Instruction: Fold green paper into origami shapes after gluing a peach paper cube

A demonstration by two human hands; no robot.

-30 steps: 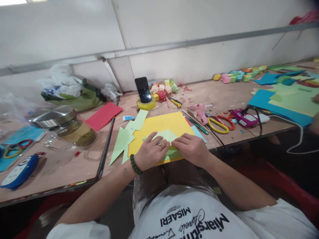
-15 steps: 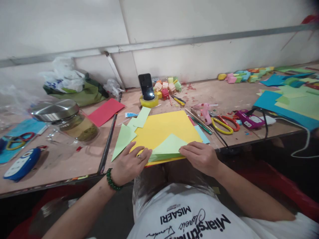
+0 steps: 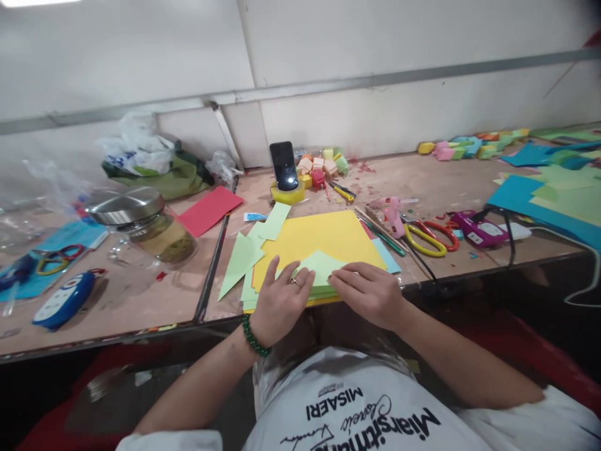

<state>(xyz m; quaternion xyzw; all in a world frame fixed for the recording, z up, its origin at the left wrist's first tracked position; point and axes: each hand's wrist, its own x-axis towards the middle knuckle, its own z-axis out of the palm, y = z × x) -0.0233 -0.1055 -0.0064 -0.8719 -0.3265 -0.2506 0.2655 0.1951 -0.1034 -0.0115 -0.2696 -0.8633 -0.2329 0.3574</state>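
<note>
A folded pale green paper (image 3: 319,266) lies on a yellow sheet (image 3: 323,235) at the table's near edge. My left hand (image 3: 282,300), with a ring and a green bead bracelet, lies flat on the paper's left part, fingers stretched out. My right hand (image 3: 369,289) presses flat on its right part, fingers pointing left. The two hands nearly meet over the fold. More pale green pieces (image 3: 244,254) stick out from under the yellow sheet on the left.
A phone (image 3: 283,166) stands in a yellow tape roll. Paper cubes (image 3: 323,166), a pink glue gun (image 3: 392,210), yellow-orange scissors (image 3: 427,235), a purple device (image 3: 479,228), a red sheet (image 3: 211,210), a lidded glass jar (image 3: 145,225) and blue and green sheets (image 3: 549,194) lie around.
My left hand has moved right from the paper's left corner onto the fold, close to the right hand. The camera has shifted slightly.
</note>
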